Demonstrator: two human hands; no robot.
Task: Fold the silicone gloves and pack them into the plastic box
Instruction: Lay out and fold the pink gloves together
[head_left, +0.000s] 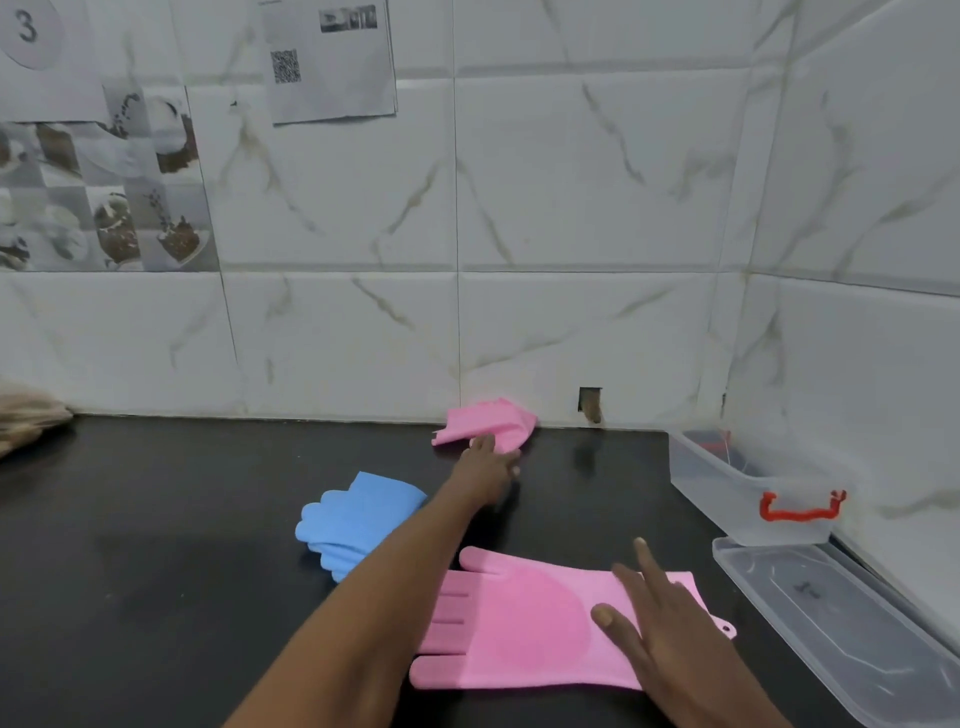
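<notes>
A person's right hand (657, 623) presses spread, straight fingers on the cuff of a flat pink silicone glove (519, 618). The left hand (488, 460) touches a crumpled pink silicone glove (488, 421) lying just beyond its fingertips, grip unclear. A clear plastic box (727, 483) stands to the right of both.

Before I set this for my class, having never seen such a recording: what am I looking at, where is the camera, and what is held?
No machine here: the grips are a person's bare hands. The single picture comes from a camera worn on the head, looking down at a black counter. The right grip rests open on a flat pink glove. The left grip reaches a crumpled pink glove by the wall; whether it holds it is unclear. Folded blue gloves lie nearby. The clear plastic box stands open at the right, its lid lying beside it.
</notes>
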